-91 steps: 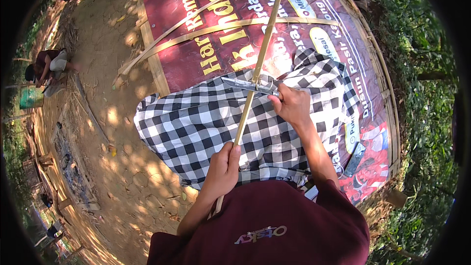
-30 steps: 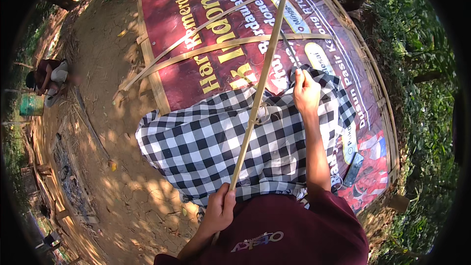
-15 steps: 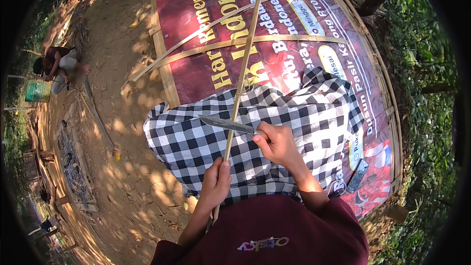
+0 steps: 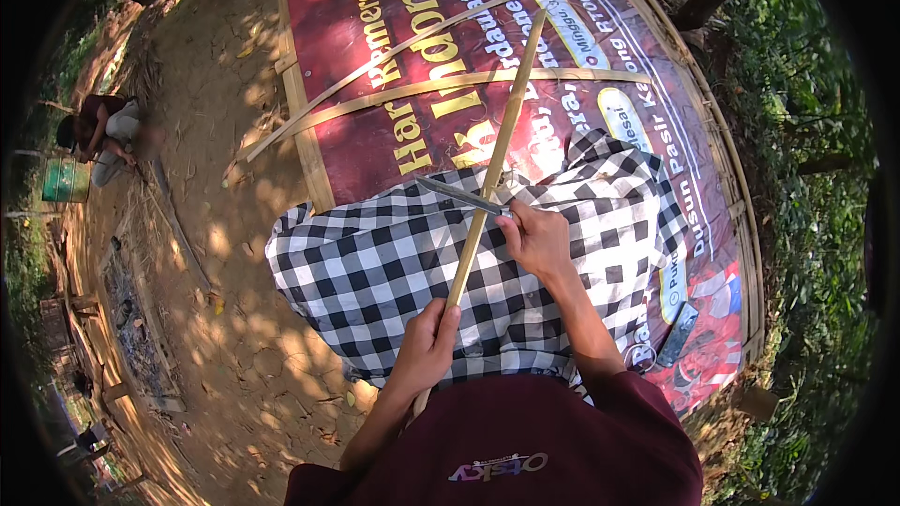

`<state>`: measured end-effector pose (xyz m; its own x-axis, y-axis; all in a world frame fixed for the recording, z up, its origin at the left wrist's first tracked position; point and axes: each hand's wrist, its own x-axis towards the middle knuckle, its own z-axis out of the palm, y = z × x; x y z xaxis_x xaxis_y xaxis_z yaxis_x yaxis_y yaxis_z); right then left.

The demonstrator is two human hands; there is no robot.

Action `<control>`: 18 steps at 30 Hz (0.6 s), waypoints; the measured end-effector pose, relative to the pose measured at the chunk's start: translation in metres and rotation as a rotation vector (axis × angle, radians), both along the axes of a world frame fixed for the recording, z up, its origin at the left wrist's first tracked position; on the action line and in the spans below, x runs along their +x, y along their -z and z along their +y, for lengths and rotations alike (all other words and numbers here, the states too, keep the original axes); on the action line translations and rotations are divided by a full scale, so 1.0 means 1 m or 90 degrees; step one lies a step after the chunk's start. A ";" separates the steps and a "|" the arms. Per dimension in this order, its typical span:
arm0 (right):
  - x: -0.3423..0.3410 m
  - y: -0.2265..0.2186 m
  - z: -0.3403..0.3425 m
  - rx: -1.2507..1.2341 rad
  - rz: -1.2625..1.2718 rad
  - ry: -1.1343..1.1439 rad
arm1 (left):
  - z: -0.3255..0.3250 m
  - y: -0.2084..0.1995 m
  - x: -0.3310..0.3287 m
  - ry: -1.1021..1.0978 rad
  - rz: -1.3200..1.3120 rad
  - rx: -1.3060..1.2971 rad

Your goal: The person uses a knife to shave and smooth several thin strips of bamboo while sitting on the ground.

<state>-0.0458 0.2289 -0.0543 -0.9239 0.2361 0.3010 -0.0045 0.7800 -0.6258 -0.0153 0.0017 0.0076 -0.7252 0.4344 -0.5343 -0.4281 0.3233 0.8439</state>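
Observation:
My left hand (image 4: 427, 345) is closed around the lower part of a long, pale bamboo strip (image 4: 507, 131). The strip slants away from me to the upper right, its far end above the printed banner. In my right hand (image 4: 538, 242) is the handle of a knife (image 4: 457, 194), mostly covered by the fingers. Its dark blade points left and crosses the strip about midway, appearing to touch it. Beneath both hands, a black-and-white checkered cloth (image 4: 361, 267) covers my lap.
A maroon banner (image 4: 342, 145) lies under several thin bamboo slats (image 4: 600, 74). A small dark flat object (image 4: 679, 335) rests on it at the right. Far left, a person (image 4: 111, 131) squats near a green container (image 4: 66, 180). Ash and charred bits (image 4: 136, 333) lie on the dirt ground.
The knife and my right hand have moved farther away along the strip. My left hand has shifted slightly right, and the strip now leans more to the right.

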 end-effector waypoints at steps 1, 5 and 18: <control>-0.001 -0.003 0.000 -0.014 -0.007 0.023 | 0.001 0.008 -0.001 0.030 0.047 0.032; 0.016 -0.019 -0.005 -0.081 -0.033 0.029 | -0.004 0.005 0.009 0.065 0.085 0.059; 0.014 0.014 0.047 0.143 0.042 0.008 | 0.003 -0.008 0.014 0.049 0.118 -0.036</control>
